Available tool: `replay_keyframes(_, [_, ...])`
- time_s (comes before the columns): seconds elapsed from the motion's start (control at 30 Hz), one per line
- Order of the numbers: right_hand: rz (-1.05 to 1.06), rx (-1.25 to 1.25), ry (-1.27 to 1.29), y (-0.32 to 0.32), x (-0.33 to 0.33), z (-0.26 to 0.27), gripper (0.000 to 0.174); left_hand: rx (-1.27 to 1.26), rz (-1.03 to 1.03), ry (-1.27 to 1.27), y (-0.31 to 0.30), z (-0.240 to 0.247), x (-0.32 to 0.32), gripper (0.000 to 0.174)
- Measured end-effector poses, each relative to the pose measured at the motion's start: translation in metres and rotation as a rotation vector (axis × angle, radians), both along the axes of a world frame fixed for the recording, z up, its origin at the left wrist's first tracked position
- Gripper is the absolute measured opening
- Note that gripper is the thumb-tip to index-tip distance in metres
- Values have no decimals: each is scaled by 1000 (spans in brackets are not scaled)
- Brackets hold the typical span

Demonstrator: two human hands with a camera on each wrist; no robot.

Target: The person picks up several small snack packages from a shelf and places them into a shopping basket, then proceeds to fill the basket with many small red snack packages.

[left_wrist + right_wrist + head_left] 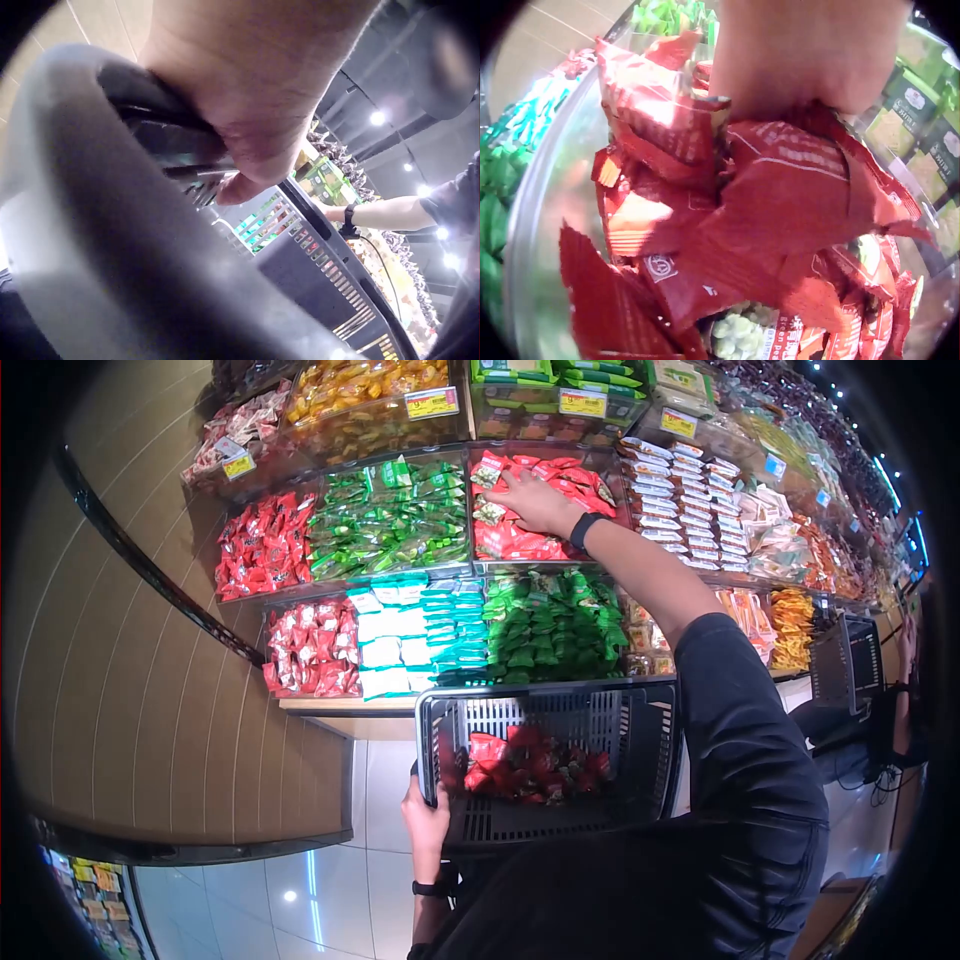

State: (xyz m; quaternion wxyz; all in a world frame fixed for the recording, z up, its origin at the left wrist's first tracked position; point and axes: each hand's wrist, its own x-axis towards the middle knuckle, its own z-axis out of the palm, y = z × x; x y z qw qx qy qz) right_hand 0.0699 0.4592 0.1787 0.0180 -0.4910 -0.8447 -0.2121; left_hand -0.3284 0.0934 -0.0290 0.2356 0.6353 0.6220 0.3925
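My right hand (540,505) reaches into a clear bin of red snack packets (520,547), its fingers spread over them. In the right wrist view the palm (810,60) lies against the red packets (780,202), and its fingertips are hidden. My left hand (426,822) grips the left rim of a black basket (650,760). The left wrist view shows the left hand (247,97) curled around the grey rim (112,202) close up. Several red packets (488,750) lie on the basket's floor, partly in shadow.
Green packets (390,515) fill the bin to the left, and white-and-brown bars (655,500) the one to the right. Below are teal packets (455,625) and dark green packets (550,625). A curved wooden panel (130,690) stands at the left.
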Motion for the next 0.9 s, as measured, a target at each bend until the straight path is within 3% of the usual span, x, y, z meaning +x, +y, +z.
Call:
replay_keyframes(0.17, [61,149,263,7,19,7,55,-33,-7,-21,-2,2,-3,20])
replay_keyframes(0.2, [64,150,264,8,22,9,55,-31,-4,-20,-3,3,-4,20])
replay_keyframes(0.3, [96,227,650,28,46,11,46,-77,-26,-41,-2,5,-2,25])
replay_keyframes(0.33, [93,228,647,26,47,18,46,-52,-24,-52,-1,6,-2,25])
replay_keyframes(0.43, [-44,405,862,20,53,37,47,-20,-26,-60,-3,7,1,22])
replay_keyframes(0.47, [-146,42,1296,-2,41,55,45,-7,-27,-54,-2,9,-1,20])
replay_keyframes(0.53, [-59,294,1152,-17,43,65,39,-35,-17,-22,-1,8,-1,20])
replay_keyframes(0.57, [77,275,1268,-23,42,66,32,-59,-8,2,-3,6,-2,20])
replay_keyframes(0.6, [78,166,1406,-38,44,60,24,-66,-16,3,-3,4,-3,20])
replay_keyframes(0.67, [-7,-470,1874,-123,12,80,20,-51,-19,-20,-2,0,-4,27])
replay_keyframes(0.7, [2,-652,1913,-160,-3,79,19,-59,-25,-23,-3,0,-3,27])
replay_keyframes(0.73, [18,-666,1832,-194,-18,69,20,-68,-23,-57,-3,2,-3,26])
replay_keyframes(0.77, [-50,-861,1511,-241,-25,14,40,-81,-30,-86,-2,4,-2,25])
replay_keyframes(0.8, [41,-1111,1545,-273,-43,-3,54,-88,-37,-82,-3,5,-2,25])
replay_keyframes(0.83, [57,-1129,1449,-298,-60,-29,57,-98,-36,-72,-3,7,-2,24])
replay_keyframes(0.87, [-295,-1443,1444,-328,-81,-10,62,-107,-32,-64,-3,8,-1,23])
replay_keyframes(0.9, [-341,-1540,1275,-335,-89,-33,66,-112,-35,-59,-2,10,-1,23])
